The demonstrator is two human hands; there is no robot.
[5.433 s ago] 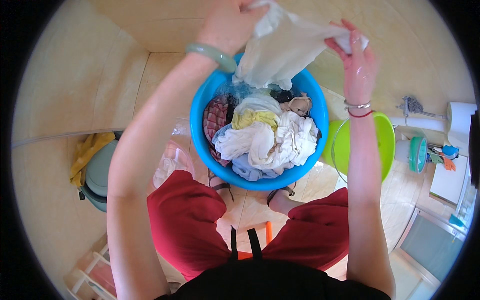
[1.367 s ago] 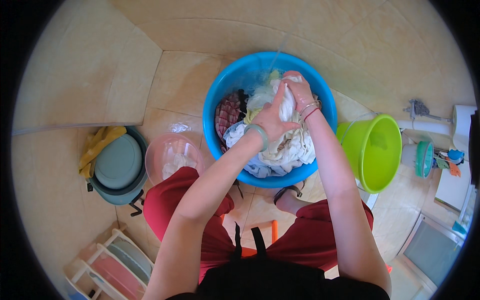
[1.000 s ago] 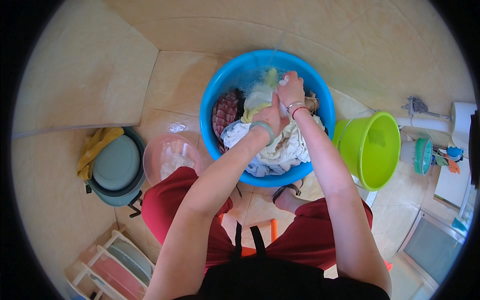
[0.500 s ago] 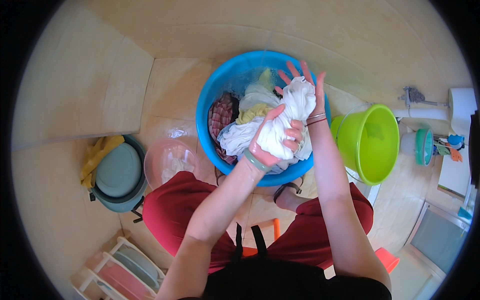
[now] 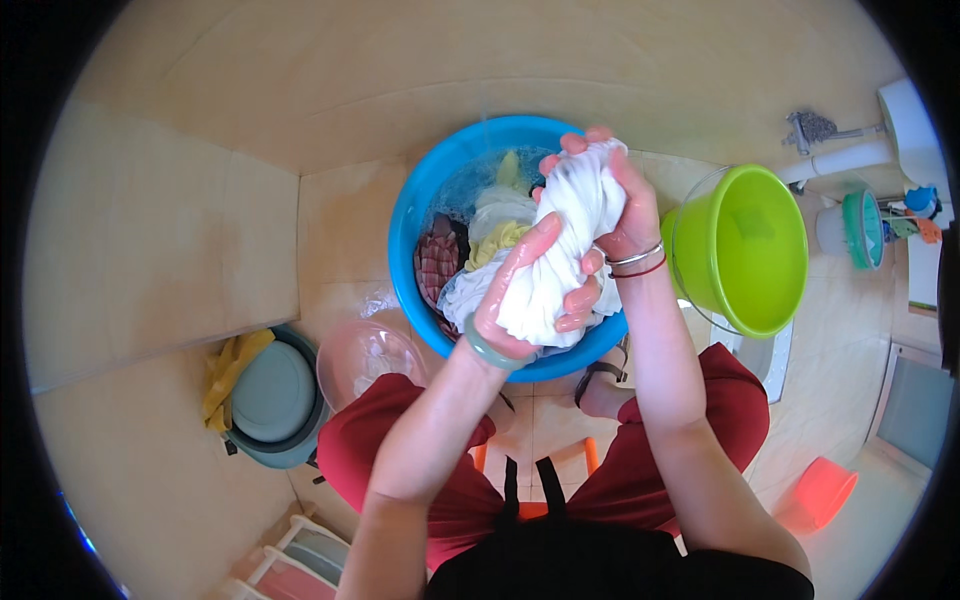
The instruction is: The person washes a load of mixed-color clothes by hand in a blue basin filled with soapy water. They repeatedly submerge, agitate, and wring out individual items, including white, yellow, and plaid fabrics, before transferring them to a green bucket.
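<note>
A twisted white cloth (image 5: 555, 255), wet and bunched, is held up over a large blue basin (image 5: 407, 270). My left hand (image 5: 510, 300) wraps round its lower end, with a green bangle on the wrist. Round the upper end curl the fingers of my right hand (image 5: 630, 215); that wrist carries a silver bangle and a red string. In the basin's sudsy water lie a red plaid garment (image 5: 437, 262), a yellow cloth (image 5: 500, 238) and more white laundry (image 5: 470, 292). The cloth and my hands cover the basin's right part.
To the right stands a lime-green bucket (image 5: 713, 255) with a wire handle. A clear pink basin (image 5: 345, 350) sits to the left, near grey-green basins (image 5: 272, 392) with a yellow cloth draped over them. An orange-red container (image 5: 826, 492) is at the lower right.
My right hand's fingers, spread before, have closed round the cloth's upper end. The cloth looks more tightly twisted. The whole view has shifted slightly.
</note>
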